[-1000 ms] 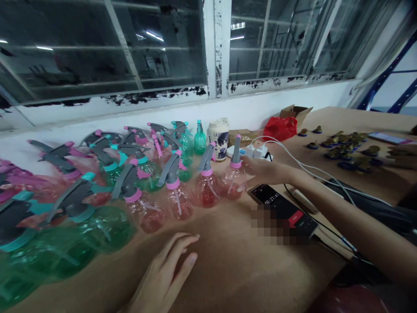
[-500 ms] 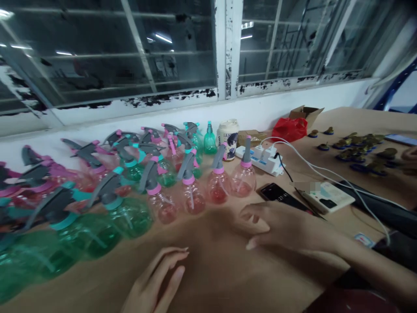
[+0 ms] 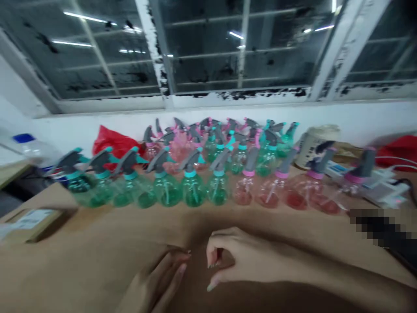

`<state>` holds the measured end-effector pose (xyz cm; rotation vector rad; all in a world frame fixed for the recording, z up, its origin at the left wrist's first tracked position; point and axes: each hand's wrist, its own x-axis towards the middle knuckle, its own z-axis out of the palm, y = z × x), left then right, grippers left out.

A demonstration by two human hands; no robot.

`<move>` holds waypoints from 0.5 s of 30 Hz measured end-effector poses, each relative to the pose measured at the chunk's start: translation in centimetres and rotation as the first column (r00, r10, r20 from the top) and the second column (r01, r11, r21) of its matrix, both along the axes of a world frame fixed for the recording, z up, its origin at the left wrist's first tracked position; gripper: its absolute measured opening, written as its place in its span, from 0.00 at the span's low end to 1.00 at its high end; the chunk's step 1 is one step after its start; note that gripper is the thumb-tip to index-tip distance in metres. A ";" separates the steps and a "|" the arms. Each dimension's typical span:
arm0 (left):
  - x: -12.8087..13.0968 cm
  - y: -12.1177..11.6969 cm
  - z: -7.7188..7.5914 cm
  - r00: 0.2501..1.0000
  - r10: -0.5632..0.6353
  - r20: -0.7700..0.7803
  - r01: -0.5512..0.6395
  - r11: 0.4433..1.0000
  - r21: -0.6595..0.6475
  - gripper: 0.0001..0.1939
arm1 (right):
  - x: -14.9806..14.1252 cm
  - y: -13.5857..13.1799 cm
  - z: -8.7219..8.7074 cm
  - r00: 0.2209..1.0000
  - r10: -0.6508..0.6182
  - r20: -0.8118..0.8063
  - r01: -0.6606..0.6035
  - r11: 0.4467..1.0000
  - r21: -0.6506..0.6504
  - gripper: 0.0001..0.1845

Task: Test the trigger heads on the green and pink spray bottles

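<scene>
My left hand [image 3: 159, 282] lies flat on the brown table [image 3: 97, 256] near the front edge, fingers stretched out and empty. My right hand [image 3: 237, 258] rests just to its right, fingers loosely curled toward the palm, and I see nothing in them. Both hands are close together, fingertips almost touching. Behind them stands a long row of small spray bottles: green ones with teal collars [image 3: 190, 189] on the left and middle, pink ones [image 3: 270, 193] toward the right. More bottles are packed behind that row against the wall.
A red plastic bag [image 3: 114, 141] lies behind the bottles at left, another [image 3: 399, 150] at far right. A white jar [image 3: 317, 145] and a power strip with cables [image 3: 381, 187] sit at right. A cardboard box [image 3: 31, 221] rests at the left edge.
The view has swung left, bringing more green bottles and the left red bag into sight. My right hand has drawn back from the phone to beside my left hand and curled its fingers.
</scene>
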<state>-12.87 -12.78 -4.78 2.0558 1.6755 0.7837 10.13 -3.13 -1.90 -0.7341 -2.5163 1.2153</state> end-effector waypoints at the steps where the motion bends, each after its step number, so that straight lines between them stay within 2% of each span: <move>1: -0.9 -0.5 0.1 1.000 0.015 0.011 -0.015 1.000 -0.015 0.12 | -1.3 -0.3 0.0 1.000 -0.005 0.009 0.005 1.000 -0.007 0.15; 4: -3.6 -1.5 0.7 0.997 0.073 0.029 -0.072 0.997 -0.035 0.10 | -4.8 -0.9 0.1 0.999 0.006 0.033 -0.006 1.000 0.003 0.16; 7: -7.2 -1.6 1.3 0.972 0.213 0.096 -0.212 0.977 -0.022 0.09 | -7.9 -1.3 -0.2 0.996 0.087 -0.015 -0.086 0.995 0.040 0.12; 9: -10.4 -1.0 1.5 0.894 0.407 0.186 -0.421 0.906 0.040 0.10 | -9.8 -1.4 -0.6 0.989 0.135 -0.057 -0.131 0.990 0.060 0.11; 10: -12.2 -0.5 1.6 0.864 0.458 0.211 -0.482 0.873 0.077 0.11 | -10.6 -1.6 -0.9 0.986 0.150 -0.072 -0.145 0.987 0.066 0.11; 13: -17.8 1.6 1.9 0.772 0.577 0.266 -0.626 0.761 0.168 0.17 | -12.7 -2.0 -1.6 0.977 0.179 -0.114 -0.171 0.983 0.072 0.10; 15: -21.1 3.4 2.2 0.731 0.619 0.287 -0.678 0.707 0.202 0.22 | -13.6 -2.3 -1.9 0.974 0.189 -0.124 -0.181 0.981 0.072 0.11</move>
